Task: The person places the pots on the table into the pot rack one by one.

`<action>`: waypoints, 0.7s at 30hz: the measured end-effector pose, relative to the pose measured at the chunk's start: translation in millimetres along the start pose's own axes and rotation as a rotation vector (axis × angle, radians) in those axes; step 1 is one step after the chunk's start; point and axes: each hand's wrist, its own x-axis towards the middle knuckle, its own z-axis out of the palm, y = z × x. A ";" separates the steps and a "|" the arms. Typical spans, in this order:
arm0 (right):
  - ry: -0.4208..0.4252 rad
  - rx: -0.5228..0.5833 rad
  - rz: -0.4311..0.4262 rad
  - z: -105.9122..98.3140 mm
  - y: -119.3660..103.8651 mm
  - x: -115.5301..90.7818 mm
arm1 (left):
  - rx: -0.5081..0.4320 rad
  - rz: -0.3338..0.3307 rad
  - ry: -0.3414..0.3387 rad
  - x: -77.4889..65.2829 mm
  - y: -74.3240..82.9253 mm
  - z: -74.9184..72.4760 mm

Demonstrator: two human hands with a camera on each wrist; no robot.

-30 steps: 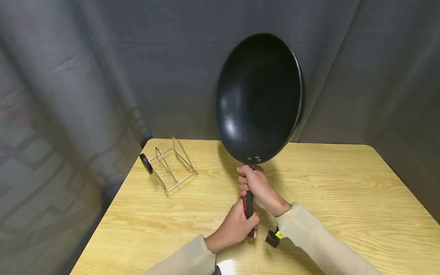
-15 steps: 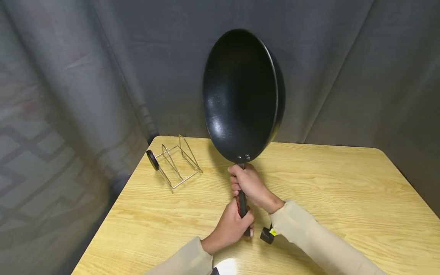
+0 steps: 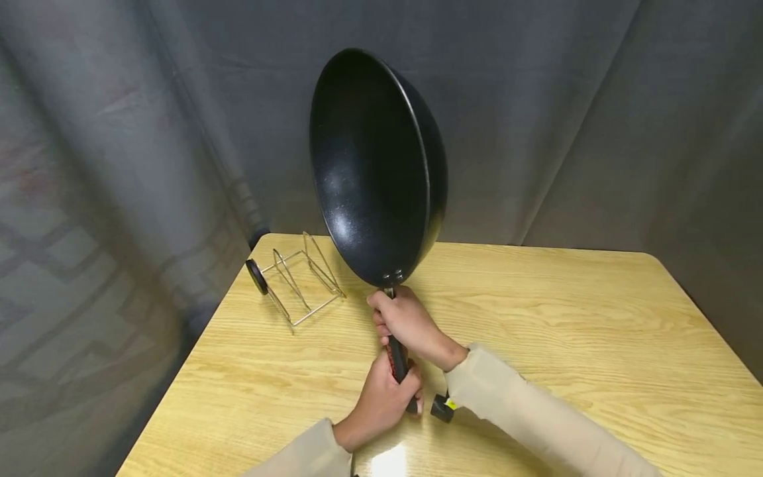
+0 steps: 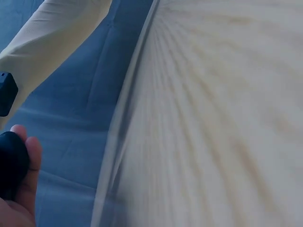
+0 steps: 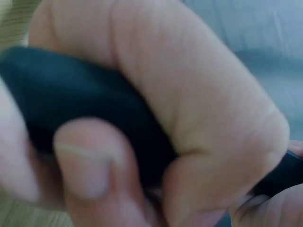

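Wok [image 3: 372,172] bowl-up, long axis leaning left at top, facing leftward; left hand [image 3: 381,394] low, right hand [image 3: 408,321] above, both clamped round handle [image 3: 399,361] (red marking [image 3: 390,363] unreadable).

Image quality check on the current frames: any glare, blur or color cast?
Head: mostly clear, with a bright highlight inside the wok and a white glare patch on the tabletop at the bottom edge. Left wrist: wood grain soft and streaky, cloth bluish. Right wrist: right hand very close and soft, handle dark with little detail.
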 end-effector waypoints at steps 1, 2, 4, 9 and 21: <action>-0.009 0.000 0.004 1.6 0.5 -0.4 | -0.003 -0.001 0.004 -2.1 0.0 -0.4; -0.014 -0.004 0.005 2.4 0.8 -1.2 | -0.003 0.002 0.003 -3.6 -0.1 -0.9; -0.015 -0.016 0.003 2.7 1.1 -2.9 | 0.000 0.016 -0.009 -5.3 -0.5 -1.2; -0.002 -0.059 -0.024 0.4 -2.0 -5.8 | -0.002 0.068 -0.046 -3.2 0.1 -0.2; -0.095 -0.192 -0.107 14.9 -4.4 -6.4 | -0.068 0.056 0.011 -15.7 8.2 -3.4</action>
